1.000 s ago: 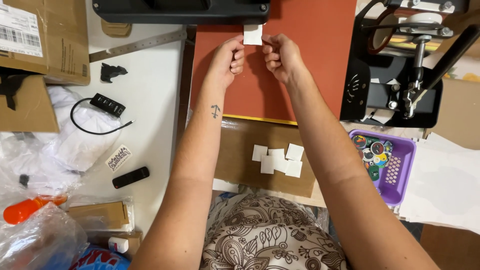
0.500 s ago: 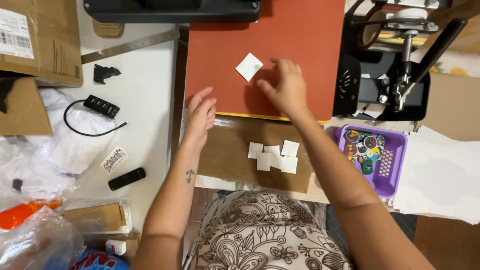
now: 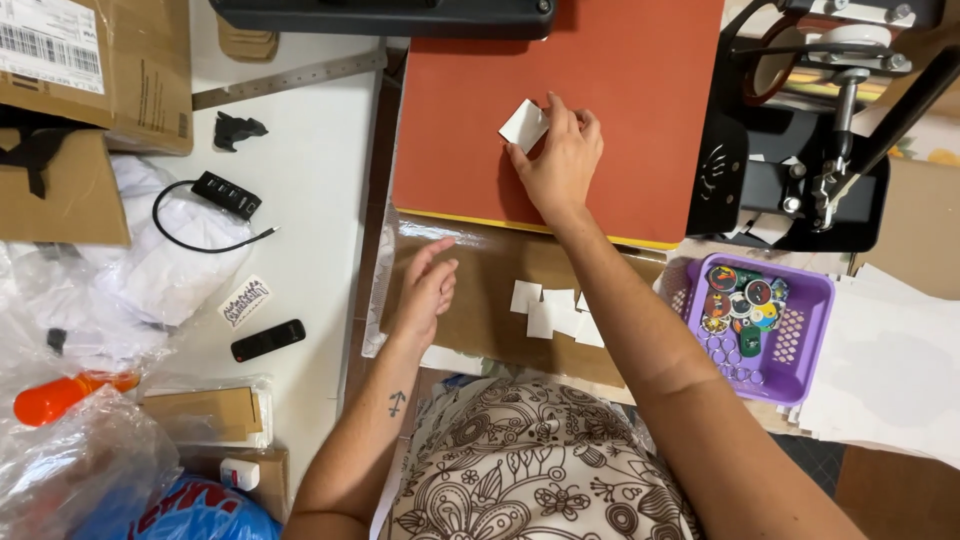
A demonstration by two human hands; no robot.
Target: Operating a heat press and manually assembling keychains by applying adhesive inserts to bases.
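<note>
The right hand (image 3: 560, 160) pinches a small white square paper (image 3: 523, 124) at its fingertips, over the orange-red flat mat (image 3: 620, 100); the left hand (image 3: 428, 292) hovers open, holding nothing.

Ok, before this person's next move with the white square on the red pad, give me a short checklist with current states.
1. Right hand on the white square: ok, fingertips touch its edge.
2. Square lying on the red pad: ok, it sits tilted, fully within the pad.
3. Left hand free: ok, open and holding nothing, over the brown cardboard sheet.
4. Spare white squares within reach: ok, grouped on the cardboard near the right forearm.
5. Black upper plate clear of the square: ok, at the pad's far edge.
6. Pad hot or cold: cannot tell.
</note>
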